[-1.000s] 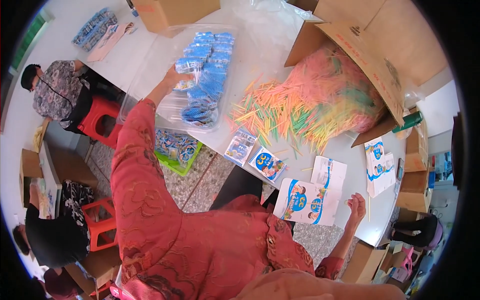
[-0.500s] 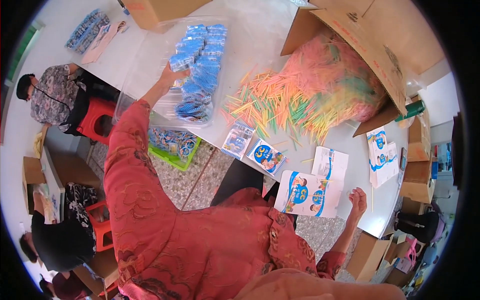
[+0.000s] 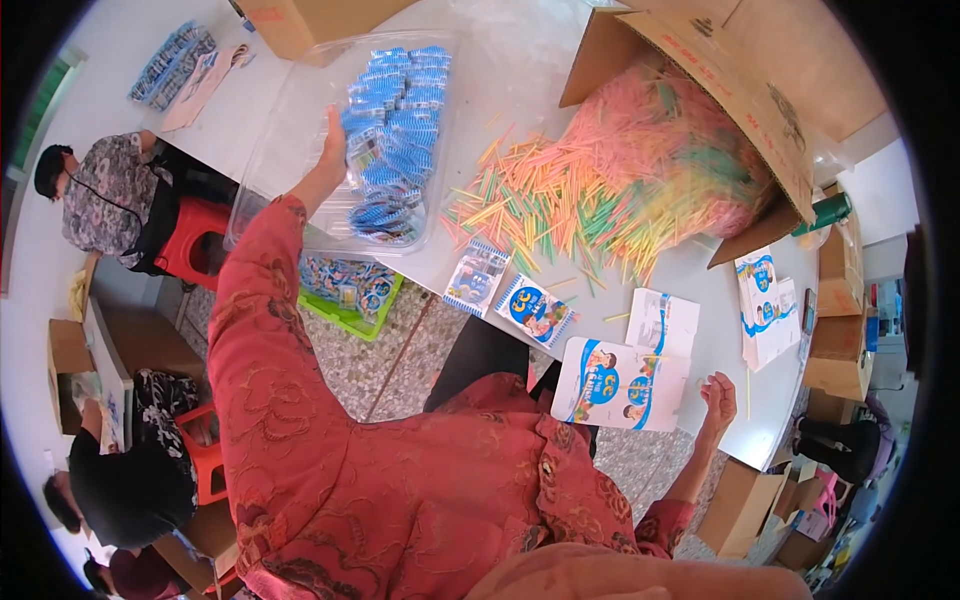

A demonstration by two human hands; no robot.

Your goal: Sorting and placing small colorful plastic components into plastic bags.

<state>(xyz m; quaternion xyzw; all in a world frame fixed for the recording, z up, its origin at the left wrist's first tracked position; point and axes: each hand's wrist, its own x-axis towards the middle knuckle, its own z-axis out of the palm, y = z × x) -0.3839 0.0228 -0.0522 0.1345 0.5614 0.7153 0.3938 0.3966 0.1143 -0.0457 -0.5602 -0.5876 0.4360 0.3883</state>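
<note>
My left hand (image 3: 325, 160) is beside the rows of blue-and-white striped packets (image 3: 400, 130) in a transparent plastic tray (image 3: 285, 180). Its fingers are stretched out along the packets' left side, and nothing shows in its grasp. Over the table's near right edge, my right hand (image 3: 718, 402) has loosely curled fingers with nothing visible in them. Close to it lies a flat printed card sheet (image 3: 620, 385), partly over the edge, with a second sheet (image 3: 664, 322) behind it. Two flat printed packets (image 3: 535, 312) lie at the table's front edge.
Coloured thin sticks (image 3: 560, 200) spill from a tipped cardboard box (image 3: 740, 110). More printed sheets (image 3: 768, 305) lie at the right. A green basket (image 3: 350, 318) of packets stands below the tray. People sit at the left near red stools (image 3: 195, 240).
My left hand has shifted slightly left, away from the packet it was touching, which now lies among the others in the tray. The right hand has barely moved.
</note>
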